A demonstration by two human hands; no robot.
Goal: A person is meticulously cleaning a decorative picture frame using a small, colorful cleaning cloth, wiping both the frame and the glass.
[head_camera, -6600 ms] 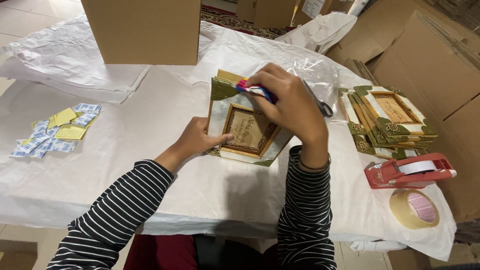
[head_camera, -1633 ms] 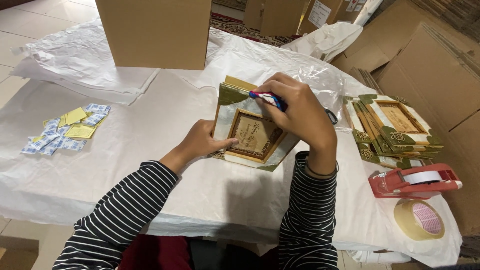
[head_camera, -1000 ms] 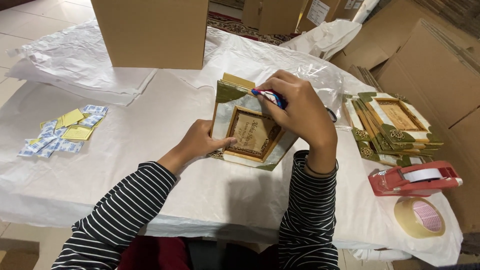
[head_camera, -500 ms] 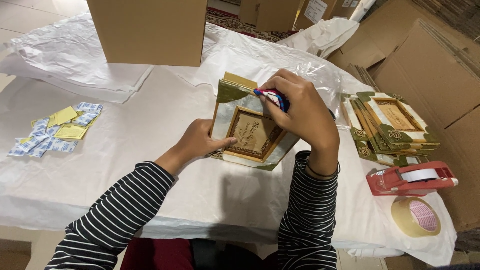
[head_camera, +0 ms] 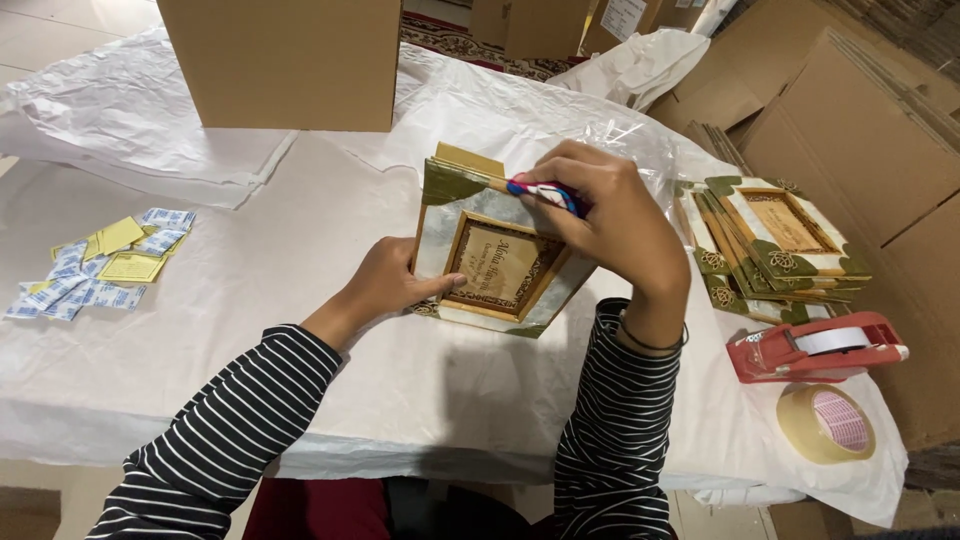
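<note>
A green and cream picture frame [head_camera: 490, 262] stands tilted on the white-covered table [head_camera: 300, 230]. My left hand [head_camera: 385, 285] holds its lower left edge, thumb on the front. My right hand [head_camera: 610, 215] is closed on a thin red and blue tool [head_camera: 540, 192], whose tip touches the frame's top edge near the upper corner. A tan card backing sticks up behind the frame.
A stack of similar frames [head_camera: 775, 250] lies to the right, with a red tape dispenser [head_camera: 815, 348] and a tape roll [head_camera: 825, 423] near the table's right corner. Small packets and yellow cards [head_camera: 100, 265] lie at left. A cardboard box [head_camera: 285, 60] stands at the back.
My right hand with the tool has shifted slightly along the frame's top edge. My left hand keeps its hold on the frame.
</note>
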